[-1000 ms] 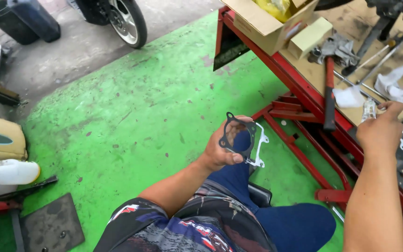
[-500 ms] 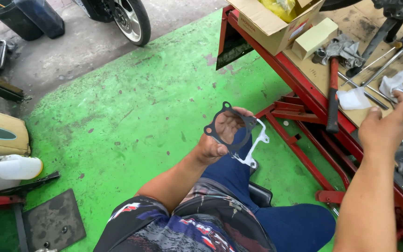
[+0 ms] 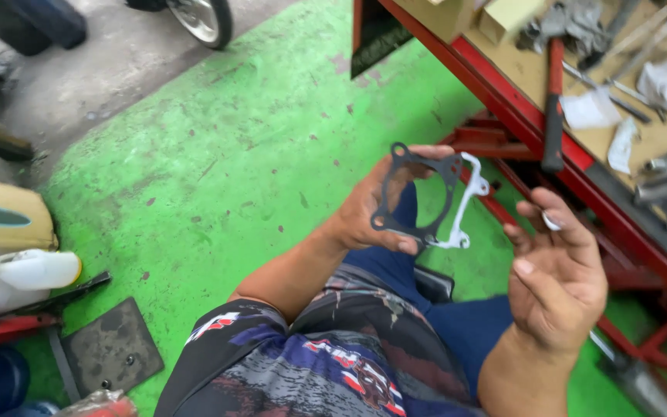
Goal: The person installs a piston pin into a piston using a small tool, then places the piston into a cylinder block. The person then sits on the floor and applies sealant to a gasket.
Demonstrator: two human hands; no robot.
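Your left hand (image 3: 368, 220) pinches a dark gasket (image 3: 414, 197) and a white gasket (image 3: 465, 205) together, raised above your knee, beside the red worktop (image 3: 580, 166). Your right hand (image 3: 557, 270) hangs open near them, fingers (image 3: 561, 220) loosely spread, a small pale piece barely visible at the fingertips. Grip the gaskets by their edges, keeping them flat so the thin rings don't crease.

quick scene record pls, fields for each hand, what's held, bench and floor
left hand: holds dark gasket and white gasket, raised over the lap
right hand: open, palm up, a small pale piece at its fingertips
bench: red bench bears a hammer, tools and rags
floor: green floor; white bottle at left, wheel beyond
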